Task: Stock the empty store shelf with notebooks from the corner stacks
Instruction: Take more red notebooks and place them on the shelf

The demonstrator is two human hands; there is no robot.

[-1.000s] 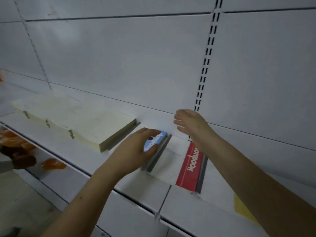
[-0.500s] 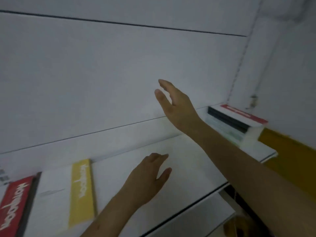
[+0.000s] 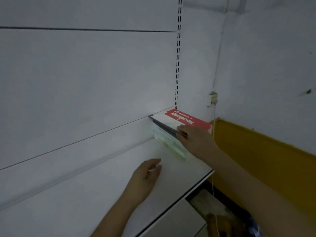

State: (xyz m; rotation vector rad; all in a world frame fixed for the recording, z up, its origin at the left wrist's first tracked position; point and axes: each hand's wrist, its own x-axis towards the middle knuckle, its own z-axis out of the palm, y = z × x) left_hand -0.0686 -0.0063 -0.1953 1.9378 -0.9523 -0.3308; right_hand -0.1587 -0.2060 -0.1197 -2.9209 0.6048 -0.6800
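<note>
A stack of notebooks (image 3: pixel 168 142) stands in the right corner of the white shelf (image 3: pixel 102 189), against the back panel. The top notebook (image 3: pixel 186 118) has a white cover with a red band and a dark spine. My right hand (image 3: pixel 195 137) lies on the near end of that top notebook, with its fingers curled over the dark spine edge. My left hand (image 3: pixel 147 173) hovers low over the bare shelf, left of and in front of the stack, fingers loosely curled, holding nothing.
A slotted upright (image 3: pixel 178 53) runs up the back panel above the stack. A yellow wall band (image 3: pixel 256 151) lies right of the shelf end. Below the shelf's front edge, a lower shelf with blurred goods (image 3: pixel 217 218) shows.
The view has swung right, from the laid-out notebooks to the corner stack. My right hand has come down from mid-air onto the top notebook. My left hand has followed to the right.
</note>
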